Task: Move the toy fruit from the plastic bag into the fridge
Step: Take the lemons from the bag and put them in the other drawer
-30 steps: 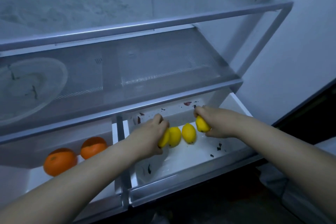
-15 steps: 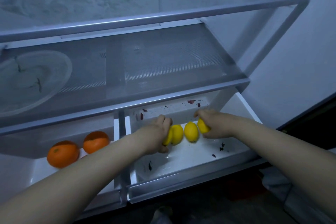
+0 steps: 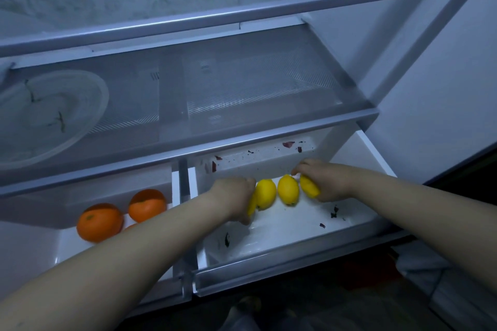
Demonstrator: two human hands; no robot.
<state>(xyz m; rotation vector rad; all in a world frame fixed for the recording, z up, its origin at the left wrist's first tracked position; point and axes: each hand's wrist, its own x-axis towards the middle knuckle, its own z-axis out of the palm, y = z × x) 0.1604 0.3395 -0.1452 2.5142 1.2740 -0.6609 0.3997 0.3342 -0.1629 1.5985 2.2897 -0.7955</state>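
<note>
- Fridge is open, and both crisper drawers at the bottom are pulled out.
- The left hand is down in the right drawer with its fingers curled round a lemon. Only a yellow sliver of that lemon shows past the knuckles.
- The right hand is in the same drawer at about 3 o'clock of the left one. It grips another lemon, fingers wrapped over the top, and the fruit is tilted.
- Two loose lemons sit on the drawer floor between the hands. One is right against the left hand's lemon, and the other is just beside the right hand's.
- So that's four lemons in a rough row running from 9 to 3 o'clock.
- The left drawer, at 9 o'clock of the hands, has two oranges. The big one is in front and another sits at its 2 o'clock. A bit of orange peeks out by the left forearm, can't tell what it is.
- Dark flecks are scattered over the right drawer's floor and back wall.
- The glass shelf above carries a clear round dish out at 9 o'clock.
</note>
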